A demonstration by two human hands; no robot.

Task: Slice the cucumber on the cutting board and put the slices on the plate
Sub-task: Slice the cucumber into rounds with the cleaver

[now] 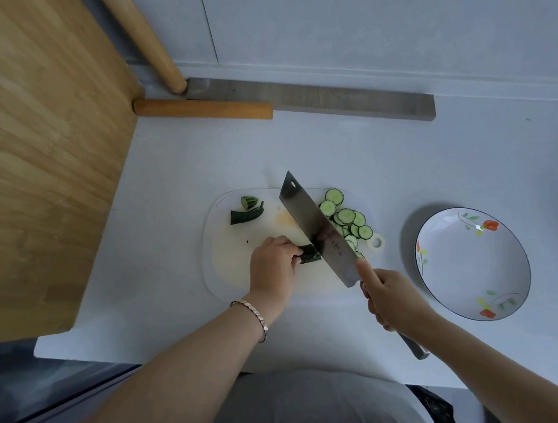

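Your left hand is on the white plastic cutting board, and its grip is closed round the short dark green cucumber stub. Your curled fingers cover most of the stub, so you can only see the end by the blade. Your fingertips are tucked under and hidden.

Your right hand grips the handle of the wide steel cleaver, with the first finger stretched out onto the blade. The hand hides almost all of the handle, and only the grey tip pokes out below your wrist. The blade meets the cut end of the stub and slants away from you across the board.

The round pale green cucumber slices lie in a loose pile on the right part of the board, just past the blade. The blade hides some of them. Two dark green cucumber end pieces lie near the far left corner of the board.

The white round plate with orange flowers sits on the pale surface to the right of the board, not touching it.

A thin metal bracelet is on your left wrist. A big wooden board leans at the left, cut off by the edge. Two wooden rolling pins and a grey flat strip lie at the back. Something grey at the far right edge is cut off and too blurry to tell
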